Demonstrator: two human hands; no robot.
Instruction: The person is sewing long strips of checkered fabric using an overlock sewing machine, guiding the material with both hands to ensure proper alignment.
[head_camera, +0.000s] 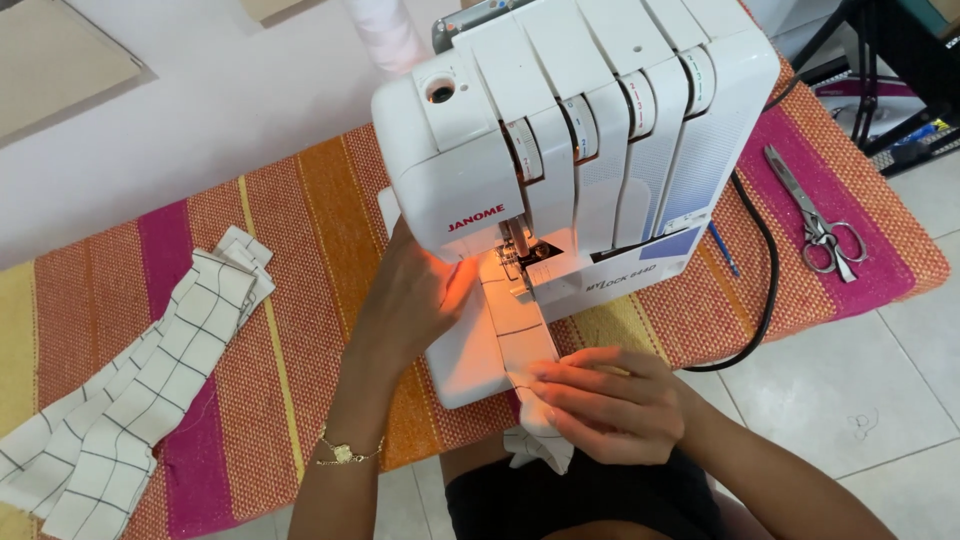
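Your left hand lies flat, pressing the checked strip just beside the sewing machine needle. Your right hand pinches the strip's near end. Most of it looks unstitched; more strips wait far left.

white serger, checked cloth, striped mat

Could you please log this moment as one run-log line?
left hand: on checked fabric strip beside presser foot | right hand: pinching strip's near end | overlock machine: on striped cloth
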